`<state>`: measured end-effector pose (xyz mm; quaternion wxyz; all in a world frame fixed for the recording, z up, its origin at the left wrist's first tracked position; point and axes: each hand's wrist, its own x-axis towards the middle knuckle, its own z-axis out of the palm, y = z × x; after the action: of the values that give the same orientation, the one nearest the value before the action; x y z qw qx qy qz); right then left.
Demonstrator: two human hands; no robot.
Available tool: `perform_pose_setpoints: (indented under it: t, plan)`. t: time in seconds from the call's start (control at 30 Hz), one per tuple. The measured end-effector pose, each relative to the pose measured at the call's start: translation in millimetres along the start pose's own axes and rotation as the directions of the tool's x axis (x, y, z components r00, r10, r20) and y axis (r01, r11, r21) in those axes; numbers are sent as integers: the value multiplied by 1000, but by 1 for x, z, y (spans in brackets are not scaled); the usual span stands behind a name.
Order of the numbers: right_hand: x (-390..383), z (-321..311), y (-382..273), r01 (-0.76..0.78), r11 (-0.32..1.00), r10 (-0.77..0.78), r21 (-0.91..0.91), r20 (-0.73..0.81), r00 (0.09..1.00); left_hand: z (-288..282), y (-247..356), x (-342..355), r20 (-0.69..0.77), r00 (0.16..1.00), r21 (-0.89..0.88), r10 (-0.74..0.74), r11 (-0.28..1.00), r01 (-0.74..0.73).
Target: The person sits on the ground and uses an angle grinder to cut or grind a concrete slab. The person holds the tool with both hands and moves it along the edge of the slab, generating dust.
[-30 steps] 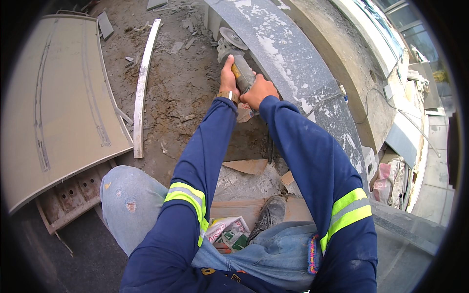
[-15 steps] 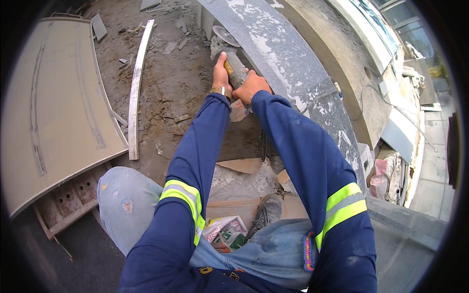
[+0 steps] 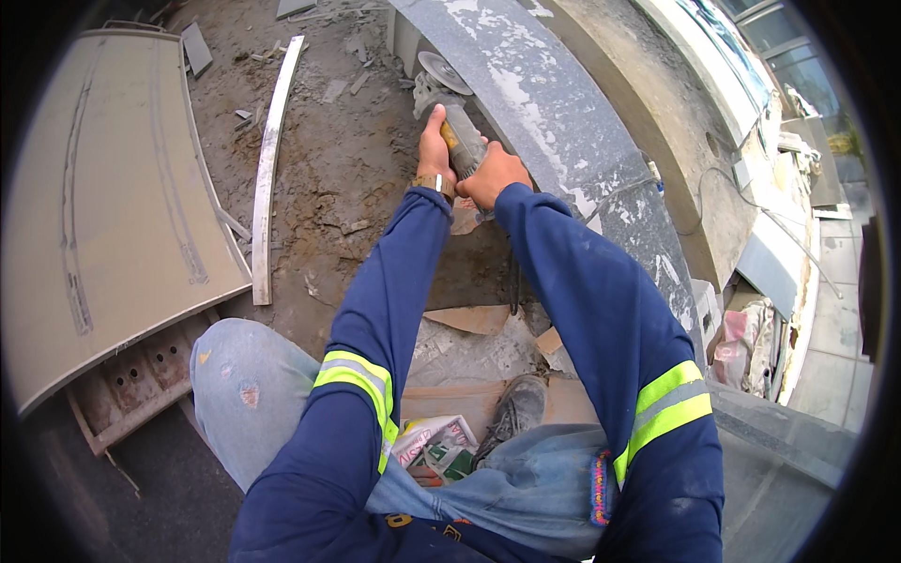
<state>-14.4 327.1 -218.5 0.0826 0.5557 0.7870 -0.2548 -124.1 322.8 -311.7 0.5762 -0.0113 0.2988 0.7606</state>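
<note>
An angle grinder (image 3: 458, 136) with a pale disc (image 3: 445, 73) is angled against the inner edge of a long curved grey stone slab (image 3: 535, 103), which has white patches on its surface. My left hand (image 3: 435, 148) wraps round the grinder's yellow-and-grey body, thumb on top. My right hand (image 3: 493, 176) grips its rear end, close beside the slab. The tool's underside is hidden by my hands. A scrap of torn paper (image 3: 465, 220) lies below them.
At left are a large beige curved panel (image 3: 122, 197), a brown metal frame (image 3: 138, 375) and a long white strip (image 3: 272, 178) on rubble-strewn ground. My bent knee is lower left; cardboard and a bag (image 3: 434, 441) lie below. A concrete ledge (image 3: 694, 216) runs right, with a cable.
The view dipped slightly and returned, so hands and grinder appeared a little higher and further left half a second ago. The grip on the grinder looks the same.
</note>
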Motion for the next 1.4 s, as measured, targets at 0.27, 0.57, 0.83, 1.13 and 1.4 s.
perform_pose_setpoints:
  t: [0.27, 0.57, 0.83, 1.13, 1.4]
  plan:
    - [-16, -3, 7, 39, 999, -39, -5, -13, 999, 0, -10, -12, -3, 1000, 9, 15, 1000, -15]
    - [-22, -1, 13, 30, 999, -30, -26, -13, 999, 3, -13, -23, -3, 1000, -25, 12, 1000, -12]
    - [-30, -2, 14, 46, 999, -46, 8, 4, 999, 2, -16, -28, -9, 1000, -16, 15, 1000, -15]
    - [-39, -2, 20, 50, 999, -50, 22, 12, 999, 6, -19, -41, -14, 1000, -34, -12, 999, 11]
    - [-39, -3, 18, 50, 998, -50, 31, 0, 999, 6, -17, -40, 9, 1000, -22, -4, 1000, 4]
